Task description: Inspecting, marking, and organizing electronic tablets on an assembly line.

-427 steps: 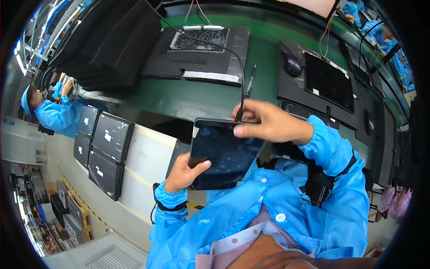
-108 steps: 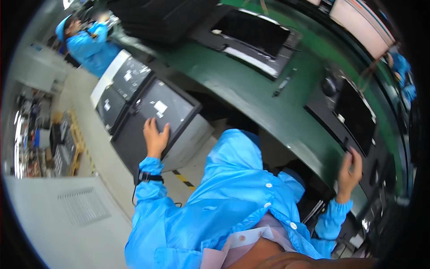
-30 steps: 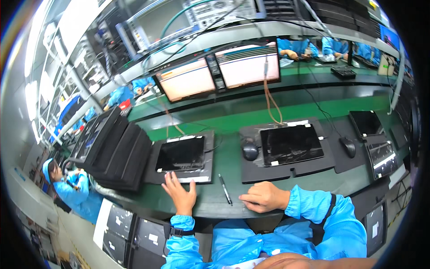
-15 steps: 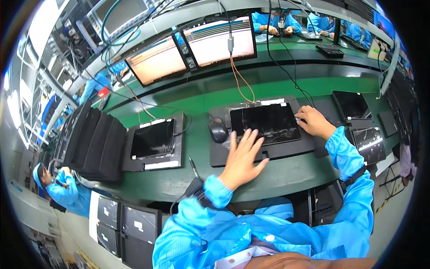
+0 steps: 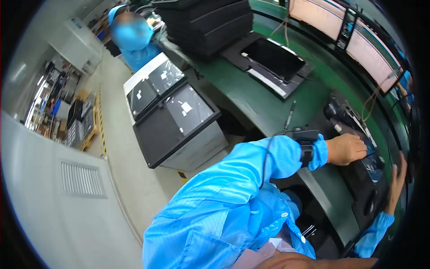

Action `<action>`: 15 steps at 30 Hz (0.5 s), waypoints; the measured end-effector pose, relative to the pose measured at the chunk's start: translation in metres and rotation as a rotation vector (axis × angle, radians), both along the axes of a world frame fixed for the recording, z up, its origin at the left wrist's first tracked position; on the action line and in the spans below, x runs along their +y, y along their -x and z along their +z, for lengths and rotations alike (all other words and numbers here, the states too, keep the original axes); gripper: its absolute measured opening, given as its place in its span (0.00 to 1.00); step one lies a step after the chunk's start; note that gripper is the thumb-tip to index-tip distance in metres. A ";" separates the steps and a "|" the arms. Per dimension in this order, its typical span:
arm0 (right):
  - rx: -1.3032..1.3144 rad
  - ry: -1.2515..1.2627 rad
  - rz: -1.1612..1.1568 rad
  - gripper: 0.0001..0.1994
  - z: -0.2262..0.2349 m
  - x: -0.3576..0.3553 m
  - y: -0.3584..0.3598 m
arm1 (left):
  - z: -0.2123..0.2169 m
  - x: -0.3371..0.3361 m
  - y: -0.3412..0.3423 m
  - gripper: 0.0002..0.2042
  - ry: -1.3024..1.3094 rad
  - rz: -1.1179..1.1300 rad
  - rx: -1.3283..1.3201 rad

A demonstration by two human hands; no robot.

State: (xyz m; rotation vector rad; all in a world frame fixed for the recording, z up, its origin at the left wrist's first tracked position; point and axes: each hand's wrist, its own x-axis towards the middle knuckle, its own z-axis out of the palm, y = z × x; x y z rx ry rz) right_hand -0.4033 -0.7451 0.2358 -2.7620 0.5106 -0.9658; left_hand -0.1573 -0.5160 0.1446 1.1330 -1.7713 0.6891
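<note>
My left hand [image 5: 347, 149] is closed with its fingers curled down over the dark foam pad [image 5: 358, 179] at the bench's right side. Whatever its fingertips grip is hidden. Just beyond the knuckles lies a shiny dark surface [image 5: 374, 172] with bluish reflections, seen only in part. My right hand [image 5: 396, 184] is at the far right rim of the view, fingers stretched out, beside the pad's far edge. It shows nothing between its fingers. A black mouse [image 5: 332, 110] rests at the pad's upper end.
Another black screen panel [image 5: 273, 58] lies on a foam pad. Behind it rises a stack of black foam trays [image 5: 210, 27]. A pen [image 5: 291, 114] lies on the green bench [image 5: 237, 92]. Wrapped panels top a bin [image 5: 179, 119]. A person [image 5: 134, 40] stands beyond; two monitors [image 5: 374, 49] face me.
The view has swung left and tilted, moving the bench work to the right. My left hand, spread flat over the panel before, is now curled closed. My right hand's fingers are now stretched out.
</note>
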 end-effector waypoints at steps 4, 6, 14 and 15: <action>-0.067 0.125 -0.129 0.22 -0.032 -0.003 0.017 | 0.015 0.128 -0.019 0.12 0.013 -0.012 0.882; -0.028 0.132 -0.239 0.24 -0.069 -0.010 0.028 | 0.016 0.228 -0.058 0.07 0.188 0.460 0.861; 0.088 0.239 -0.482 0.24 -0.167 -0.039 0.092 | -0.069 0.610 -0.117 0.17 0.375 0.815 2.079; 0.095 0.233 -0.510 0.25 -0.169 -0.042 0.093 | -0.090 0.639 -0.124 0.17 0.384 0.851 2.183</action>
